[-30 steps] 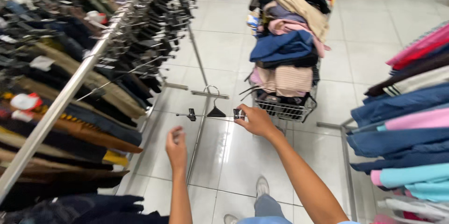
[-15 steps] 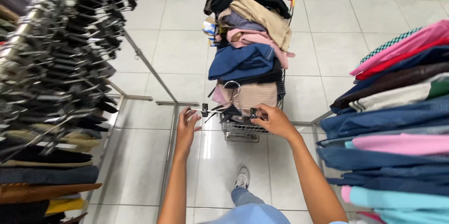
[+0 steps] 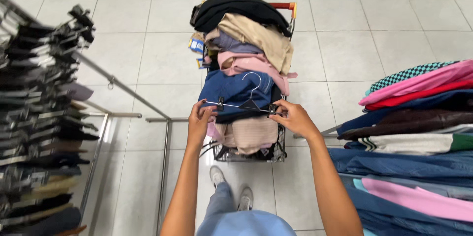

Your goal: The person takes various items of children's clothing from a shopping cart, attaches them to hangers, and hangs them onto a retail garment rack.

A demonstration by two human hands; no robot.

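Observation:
A metal clip hanger (image 3: 249,102) is stretched between both hands, its hook pointing up. My left hand (image 3: 200,120) pinches the left clip and my right hand (image 3: 293,116) pinches the right clip. The hanger hovers over a dark blue folded garment (image 3: 231,90) on a wire cart (image 3: 249,153). The cart is heaped with clothes: black (image 3: 236,9) at the far end, then beige (image 3: 261,36), pink (image 3: 244,63), blue, and a pale striped piece (image 3: 249,135) nearest me.
A rack of clothes on black clip hangers (image 3: 44,112) fills the left, with its metal base bars (image 3: 162,167) on the floor beside me. Another rack of blue, pink and dark garments (image 3: 414,132) crowds the right. White tiled floor (image 3: 345,19) lies beyond the cart.
I have turned from the left rack toward the cart. The hanger, first in my right hand alone, has come over the cart and my left hand has taken its other clip.

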